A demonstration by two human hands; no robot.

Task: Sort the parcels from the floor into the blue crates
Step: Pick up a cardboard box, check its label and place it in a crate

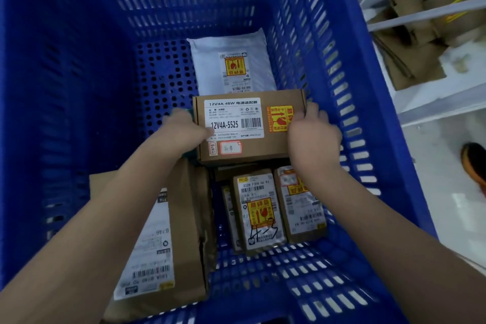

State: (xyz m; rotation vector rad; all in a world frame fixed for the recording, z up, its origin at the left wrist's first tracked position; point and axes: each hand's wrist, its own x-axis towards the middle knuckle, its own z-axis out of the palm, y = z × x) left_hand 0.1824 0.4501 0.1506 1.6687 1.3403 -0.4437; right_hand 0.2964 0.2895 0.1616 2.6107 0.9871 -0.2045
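Both hands held a brown box inside the blue crate (79,87).

I saw a pale floor (434,166) and white shelving (420,12) with flattened cardboard (410,60) to the crate's right. My left hand (184,129) and right hand (313,131) gripped the labelled box (247,126) by its ends, above the crate's perforated bottom. A white mailer (228,60) lay behind it; small taped parcels (260,210) and a large carton (163,239) crowded the near side.

Labelled brown parcel (247,126) inside blue crate (79,60)
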